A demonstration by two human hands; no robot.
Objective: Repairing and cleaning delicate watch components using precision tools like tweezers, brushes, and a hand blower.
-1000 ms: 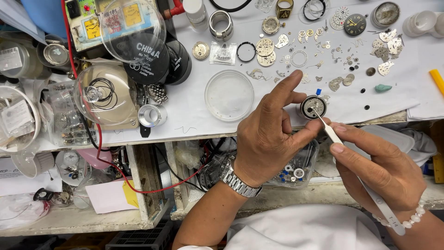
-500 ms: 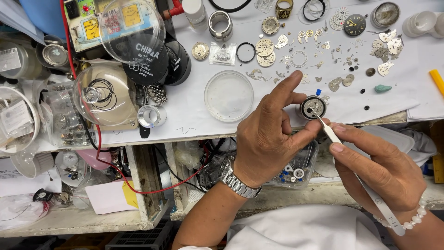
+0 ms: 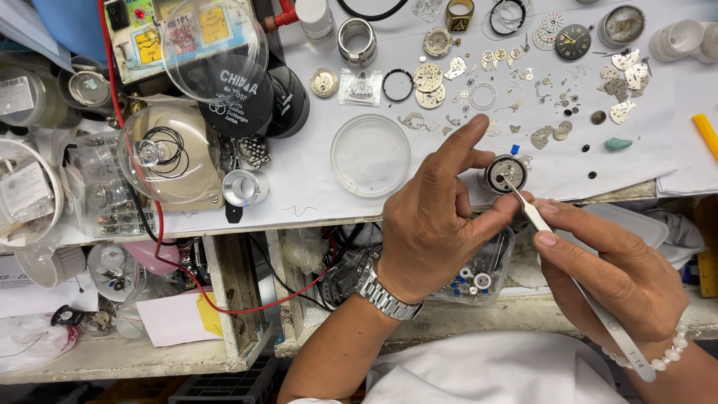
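Steadying the round watch movement (image 3: pixel 505 173) at the surface's (image 3: pixel 314 187) near edge, left hand (image 3: pixel 437 224) pinches its rim so it can't spin; right hand's (image 3: pixel 621 277) grip is clamped on tweezers (image 3: pixel 572 280), tips inside.

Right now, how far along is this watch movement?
Done: dial off, gears and plates spread on the white sheet. In hand: left hand steadies the movement; right hand works tweezers into it. Left: many loose parts remain outside it.
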